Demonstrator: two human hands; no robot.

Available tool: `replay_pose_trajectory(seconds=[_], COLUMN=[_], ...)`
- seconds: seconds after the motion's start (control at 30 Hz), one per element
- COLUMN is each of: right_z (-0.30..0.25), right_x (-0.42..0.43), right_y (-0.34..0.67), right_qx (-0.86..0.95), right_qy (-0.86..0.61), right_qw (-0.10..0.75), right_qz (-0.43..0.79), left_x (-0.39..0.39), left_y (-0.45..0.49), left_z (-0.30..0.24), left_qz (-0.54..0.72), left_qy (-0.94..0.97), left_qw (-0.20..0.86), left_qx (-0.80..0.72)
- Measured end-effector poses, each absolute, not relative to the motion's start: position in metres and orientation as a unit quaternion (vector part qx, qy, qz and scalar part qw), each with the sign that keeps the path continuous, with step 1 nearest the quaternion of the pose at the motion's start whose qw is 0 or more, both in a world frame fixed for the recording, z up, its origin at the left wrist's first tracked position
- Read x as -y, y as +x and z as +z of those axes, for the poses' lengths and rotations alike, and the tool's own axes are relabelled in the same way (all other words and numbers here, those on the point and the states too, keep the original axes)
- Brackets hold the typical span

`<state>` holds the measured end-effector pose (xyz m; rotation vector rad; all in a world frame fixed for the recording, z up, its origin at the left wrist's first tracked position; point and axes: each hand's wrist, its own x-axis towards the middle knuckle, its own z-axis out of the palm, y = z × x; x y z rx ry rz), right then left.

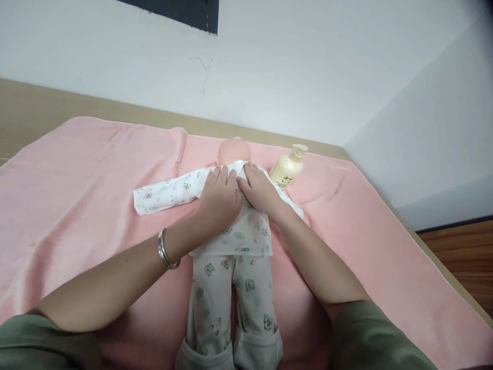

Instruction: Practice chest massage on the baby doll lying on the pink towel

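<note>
A baby doll (234, 150) lies on a pink blanket, its bald head toward the wall and no face showing. It wears a white printed top (248, 234) and matching printed trousers (213, 288) with turned-up cuffs. One long sleeve (165, 197) stretches out to the left; the other is partly behind my right forearm. My left hand (220, 194) rests flat on the upper part of the top, fingers stretched toward the head. Beside it, almost touching, my right hand (260, 189) lies flat on the same garment near the neckline. Neither hand grips anything visible.
A cream pump bottle (288, 167) stands on the blanket right of the doll's shoulder. The pink blanket (96, 169) covers a light wooden surface (34, 100) that meets a white wall (269, 67). A brown wooden panel (462, 257) shows at the far right.
</note>
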<state>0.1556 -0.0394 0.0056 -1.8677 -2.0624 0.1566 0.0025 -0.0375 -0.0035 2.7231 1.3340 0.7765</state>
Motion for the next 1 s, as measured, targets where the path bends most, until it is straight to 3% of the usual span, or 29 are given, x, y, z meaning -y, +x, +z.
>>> replay_pose_trajectory(seconds=[0.27,0.63,1.0], right_z=[0.013,0.009,0.002], right_x=[0.070,0.055,0.049], right_y=[0.140,0.143,0.148], right_qx=[0.774,0.737,0.746], right_qy=[-0.627,-0.659,-0.643], right_qw=[0.088,0.146,0.169], right_qz=[-0.015,0.043,0.040], left_x=[0.009,0.018,0.027], left_y=[-0.009,0.002,0.000], left_z=[0.000,-0.007,-0.004], left_qz=[0.201,0.267,0.237], left_qy=[0.888,0.820,0.844], left_qw=[0.064,0.127,0.062], left_qx=[-0.409,-0.489,-0.477])
